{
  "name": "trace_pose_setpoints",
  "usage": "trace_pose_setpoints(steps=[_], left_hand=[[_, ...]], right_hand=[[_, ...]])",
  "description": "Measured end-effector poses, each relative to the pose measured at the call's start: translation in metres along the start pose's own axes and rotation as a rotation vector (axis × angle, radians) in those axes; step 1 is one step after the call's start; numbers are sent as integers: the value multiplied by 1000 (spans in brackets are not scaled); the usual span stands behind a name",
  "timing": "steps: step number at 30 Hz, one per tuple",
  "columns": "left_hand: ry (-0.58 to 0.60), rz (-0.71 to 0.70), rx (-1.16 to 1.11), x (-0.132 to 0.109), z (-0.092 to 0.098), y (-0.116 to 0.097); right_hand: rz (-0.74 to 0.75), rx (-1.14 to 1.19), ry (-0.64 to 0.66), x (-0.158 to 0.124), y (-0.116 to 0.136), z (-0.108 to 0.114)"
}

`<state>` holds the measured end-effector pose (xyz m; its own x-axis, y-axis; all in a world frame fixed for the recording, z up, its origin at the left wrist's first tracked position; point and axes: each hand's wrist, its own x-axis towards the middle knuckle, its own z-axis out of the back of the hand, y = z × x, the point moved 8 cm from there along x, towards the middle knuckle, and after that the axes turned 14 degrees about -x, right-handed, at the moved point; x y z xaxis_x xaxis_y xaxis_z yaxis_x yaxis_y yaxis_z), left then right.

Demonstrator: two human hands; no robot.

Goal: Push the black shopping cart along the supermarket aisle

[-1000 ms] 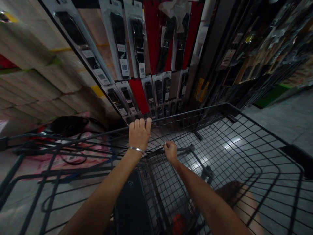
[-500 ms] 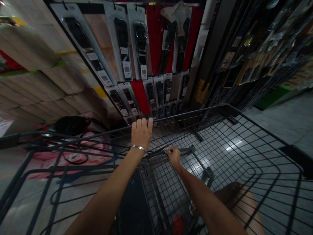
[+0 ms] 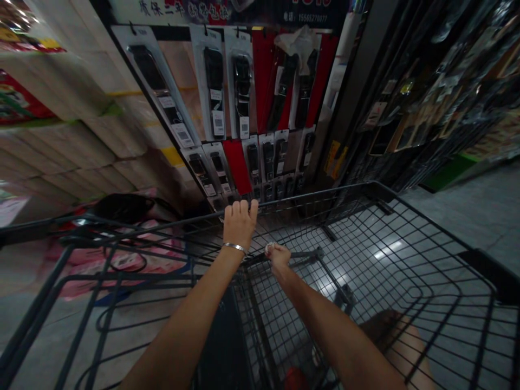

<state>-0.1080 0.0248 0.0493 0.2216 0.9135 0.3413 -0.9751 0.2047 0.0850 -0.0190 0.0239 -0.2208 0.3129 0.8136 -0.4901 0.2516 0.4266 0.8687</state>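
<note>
My left hand (image 3: pixel 239 223), with a silver bangle at the wrist, grips the top front rim of a black wire shopping cart (image 3: pixel 406 216), fingers curled over the bar. My right hand (image 3: pixel 277 254) is closed lower down inside the cart on a dark bar of the folding seat frame (image 3: pixel 304 253), with something small and pale pinched at the thumb. A red thing (image 3: pixel 293 378) lies at the cart's bottom.
A display wall of packaged belts (image 3: pixel 244 92) hangs right ahead of the cart. Stacked pale boxes (image 3: pixel 60 141) rise at the left. A second cart frame (image 3: pixel 60 254) holds a black bag (image 3: pixel 122 206) and pink packages. Tiled floor (image 3: pixel 479 206) opens to the right.
The view has tilted up a little, showing more of the belt display and a sign above. Both hands keep their hold; the right hand shifted slightly left.
</note>
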Motion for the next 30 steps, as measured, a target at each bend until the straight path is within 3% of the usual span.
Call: trace_pose_setpoints(steps=[7,17,21,30], left_hand=[[-1,5,-18,1,2,0],[-31,4,-25,1,3,0],[-25,7,-20,1,3,0],[-8,11,-43,1,4,-1]], right_hand=[[-32,73,10,-6,12,-8],[-34,121,217,-21,47,-24],[83,49,199,-26,56,-25],[514,-348,151,-25,62,-17]])
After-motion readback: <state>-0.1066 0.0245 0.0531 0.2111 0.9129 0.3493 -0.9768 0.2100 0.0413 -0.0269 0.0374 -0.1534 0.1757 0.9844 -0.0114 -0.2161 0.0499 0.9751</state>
